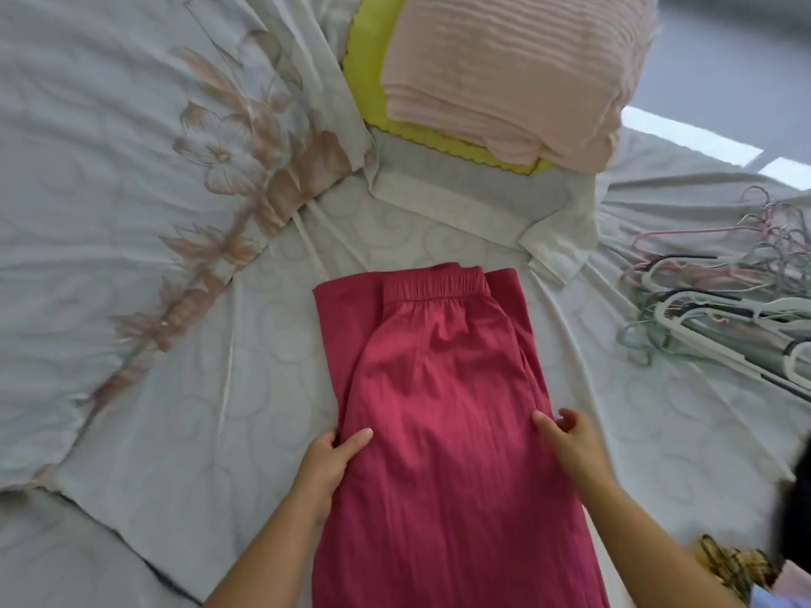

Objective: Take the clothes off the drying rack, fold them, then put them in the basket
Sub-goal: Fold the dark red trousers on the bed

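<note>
The red garment [443, 379] lay flat on the bed [245, 370], its long axis running away from the person, waistband farthest. The left hand [333, 454] and right hand [570, 441] each held a pinching grip on one side edge, equally near.

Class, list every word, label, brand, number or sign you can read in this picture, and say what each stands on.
None: no writing can be read.
The red trousers, the pink folded cloth, the hangers and the flowered bedsheet show no letters or numbers.
</note>
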`<action>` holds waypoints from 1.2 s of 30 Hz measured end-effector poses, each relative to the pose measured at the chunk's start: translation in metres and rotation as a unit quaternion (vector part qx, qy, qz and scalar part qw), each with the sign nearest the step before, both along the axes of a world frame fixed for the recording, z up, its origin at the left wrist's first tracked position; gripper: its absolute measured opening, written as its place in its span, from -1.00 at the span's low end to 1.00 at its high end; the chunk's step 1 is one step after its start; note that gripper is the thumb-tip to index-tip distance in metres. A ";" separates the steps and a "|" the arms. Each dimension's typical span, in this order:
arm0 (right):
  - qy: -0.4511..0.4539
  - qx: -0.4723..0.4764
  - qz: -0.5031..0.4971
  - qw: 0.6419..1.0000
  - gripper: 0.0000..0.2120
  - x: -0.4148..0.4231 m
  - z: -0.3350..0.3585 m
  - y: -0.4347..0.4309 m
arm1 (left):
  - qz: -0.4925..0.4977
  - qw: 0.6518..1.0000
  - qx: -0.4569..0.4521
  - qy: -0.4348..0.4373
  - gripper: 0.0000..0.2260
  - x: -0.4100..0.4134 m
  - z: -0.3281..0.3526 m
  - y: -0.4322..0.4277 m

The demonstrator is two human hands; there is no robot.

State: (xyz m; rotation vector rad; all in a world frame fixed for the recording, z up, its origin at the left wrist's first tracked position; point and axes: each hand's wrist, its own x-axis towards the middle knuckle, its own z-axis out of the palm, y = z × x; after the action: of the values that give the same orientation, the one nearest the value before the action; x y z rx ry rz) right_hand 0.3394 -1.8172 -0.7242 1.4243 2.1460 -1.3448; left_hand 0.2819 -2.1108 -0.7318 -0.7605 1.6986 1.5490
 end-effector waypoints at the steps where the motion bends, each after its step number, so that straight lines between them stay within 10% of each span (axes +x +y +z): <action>1: 0.002 -0.022 0.000 1.000 -0.55 -0.004 0.000 0.001 | 0.006 1.000 0.005 -0.016 -0.69 -0.003 -0.001 0.003; 13: 0.014 -0.191 -0.032 0.981 -0.78 -0.023 0.028 0.015 | 0.098 0.989 0.101 -0.040 -0.81 -0.015 0.025 0.007; 26: 0.368 -0.174 -0.024 0.913 -0.71 -0.099 0.190 0.034 | 0.038 0.947 0.080 0.309 -0.91 -0.121 0.213 0.021; 33: 0.214 -0.042 0.012 0.976 -0.77 0.018 0.097 -0.001 | 0.018 0.983 -0.042 0.176 -0.92 -0.005 0.091 -0.006; 36: 0.060 -0.050 0.000 0.997 -0.13 0.085 0.032 -0.017 | -0.032 0.990 -0.095 0.096 -0.87 0.056 0.033 -0.026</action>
State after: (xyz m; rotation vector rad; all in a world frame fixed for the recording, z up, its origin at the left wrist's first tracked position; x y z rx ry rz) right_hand 0.4245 -1.8346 -0.6922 1.3370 2.1180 -1.5510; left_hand 0.3378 -2.1373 -0.6986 -0.6603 2.0133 1.4704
